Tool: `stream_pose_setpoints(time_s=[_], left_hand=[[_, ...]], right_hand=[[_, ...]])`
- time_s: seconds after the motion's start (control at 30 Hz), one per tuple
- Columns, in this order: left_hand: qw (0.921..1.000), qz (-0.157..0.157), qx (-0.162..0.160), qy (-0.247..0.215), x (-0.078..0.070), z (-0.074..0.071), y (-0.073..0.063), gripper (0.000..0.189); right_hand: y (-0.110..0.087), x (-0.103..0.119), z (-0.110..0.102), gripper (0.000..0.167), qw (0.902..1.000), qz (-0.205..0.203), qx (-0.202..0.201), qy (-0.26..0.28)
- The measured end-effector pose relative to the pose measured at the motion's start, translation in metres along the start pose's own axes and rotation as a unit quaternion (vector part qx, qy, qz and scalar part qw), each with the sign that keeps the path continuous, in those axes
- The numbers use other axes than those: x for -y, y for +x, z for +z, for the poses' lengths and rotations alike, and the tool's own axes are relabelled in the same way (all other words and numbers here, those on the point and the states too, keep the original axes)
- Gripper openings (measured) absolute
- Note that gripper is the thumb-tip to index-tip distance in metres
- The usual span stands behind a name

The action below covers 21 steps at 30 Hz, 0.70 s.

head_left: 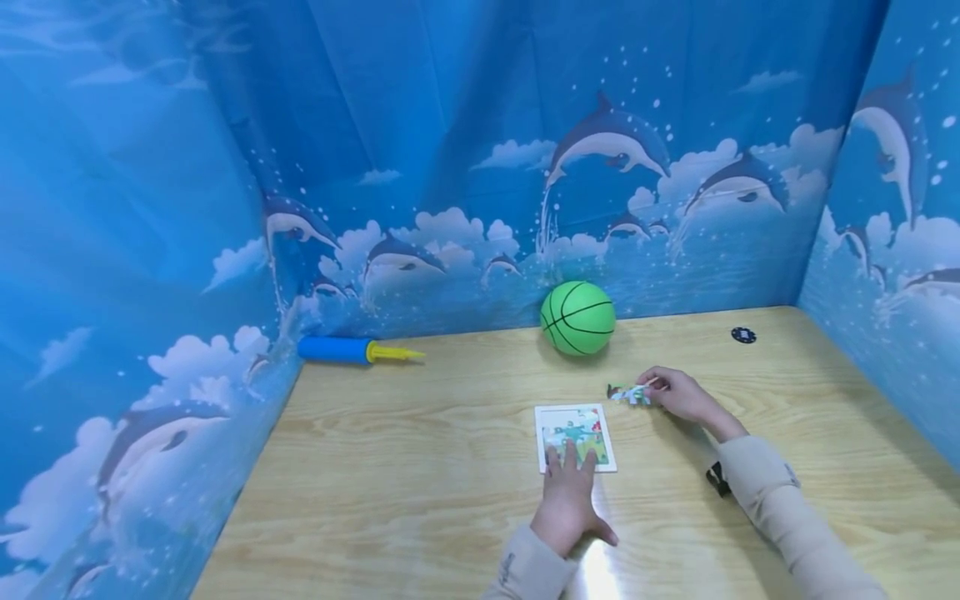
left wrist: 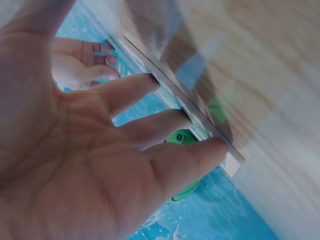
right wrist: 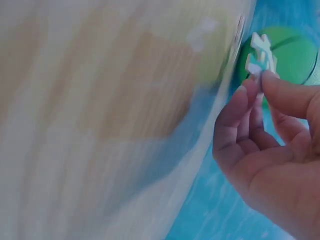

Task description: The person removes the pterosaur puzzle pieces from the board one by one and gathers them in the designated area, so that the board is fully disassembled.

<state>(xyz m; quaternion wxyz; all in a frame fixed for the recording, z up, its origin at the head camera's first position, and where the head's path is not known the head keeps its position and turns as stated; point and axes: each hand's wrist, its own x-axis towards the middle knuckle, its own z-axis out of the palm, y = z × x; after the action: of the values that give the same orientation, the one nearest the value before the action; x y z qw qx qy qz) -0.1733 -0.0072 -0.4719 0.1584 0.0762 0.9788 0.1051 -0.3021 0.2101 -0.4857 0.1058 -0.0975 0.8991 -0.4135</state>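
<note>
Along the left end of the pale wood-grained table (head_left: pixel 390 483), up against a glossy blue sheet (head_left: pixel 450 150) printed with leaping dolphins and white clouds, I see a hand pump (head_left: pixel 335 350) with a blue cylindrical body, its yellow tapered nozzle pointing right. Well apart from it, toward the middle and nearer the person, the left hand (head_left: pixel 567 504) lies with its fingers spread and its thumb held out to the side; nothing is clasped in it, and the fingertips rest at the near side of a flat, square jigsaw puzzle with a white border (head_left: pixel 608 442). The picture inside is green, pale blue and red, partly covered by those fingers. Straight behind the puzzle, at the back edge of the table, sits a bright green ball (head_left: pixel 577 318) with black curved lines. Just right of the puzzle's far corner, the right hand (head_left: pixel 678 396) pinches a small knobbed jigsaw piece (right wrist: pixel 261 52) in white and teal between thumb and fingers; whether it is one piece or several together, I cannot tell. Beneath the beige right sleeve (head_left: pixel 772 492) a small black object (head_left: pixel 717 479) peeks out, mostly hidden. Farthest right, toward the back, lies a round black disc (head_left: pixel 744 335) with pale markings.
</note>
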Motion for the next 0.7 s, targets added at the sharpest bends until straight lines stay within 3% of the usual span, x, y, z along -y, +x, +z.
stream_pose_setpoints(time_s=[0.13, 0.3, 0.7], left_hand=[[1.0000, -0.002, 0.002, 0.003, 0.001, 0.000, -0.001, 0.121], [0.9999, 0.001, 0.002, 0.010, 0.001, 0.000, -0.001, 0.121], [0.9999, 0.004, -0.002, 0.012, 0.001, -0.001, -0.001, 0.120]], right_hand=[[0.003, -0.015, -0.016, 0.023, 0.9984, 0.055, 0.007, 0.016], [0.006, -0.024, -0.027, 0.025, 0.9964, 0.084, -0.006, 0.005], [0.014, -0.020, -0.023, 0.030, 0.9951, 0.050, -0.018, -0.084]])
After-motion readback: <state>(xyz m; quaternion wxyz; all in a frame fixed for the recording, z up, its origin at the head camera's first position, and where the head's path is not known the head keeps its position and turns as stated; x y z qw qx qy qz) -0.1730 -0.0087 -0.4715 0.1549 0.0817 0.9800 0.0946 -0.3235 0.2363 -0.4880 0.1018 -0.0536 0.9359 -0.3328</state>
